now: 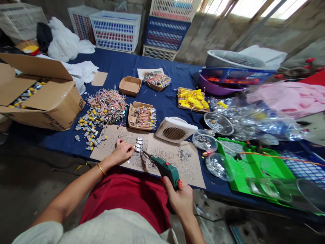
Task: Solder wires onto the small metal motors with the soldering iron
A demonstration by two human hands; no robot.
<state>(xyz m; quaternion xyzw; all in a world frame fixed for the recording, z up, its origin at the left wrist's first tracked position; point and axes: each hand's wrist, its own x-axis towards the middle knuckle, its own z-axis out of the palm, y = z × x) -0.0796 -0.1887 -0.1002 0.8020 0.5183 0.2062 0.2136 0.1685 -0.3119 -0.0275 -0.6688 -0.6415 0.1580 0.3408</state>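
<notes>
My right hand (181, 200) grips a green soldering gun (167, 169) with an orange trigger. Its thin dark tip points left, close to a short row of small motors (138, 145) with silver bodies. My left hand (123, 150) rests on the cardboard sheet (109, 142) just left of that row, fingers curled together; what they pinch, if anything, is too small to make out. Left of this hand lie loose silver-and-yellow motors (90, 130) beside a heap of wired parts (108, 105). Dark specks and bits of metal are scattered over the cardboard.
Behind the cardboard stand a tray of wired parts (142, 116), a white vented box (175, 129) and a tray of yellow parts (193, 99). A large carton (58, 105) is at left. Bowls of small metal pieces (218, 166) and a green tray (264, 166) sit at right.
</notes>
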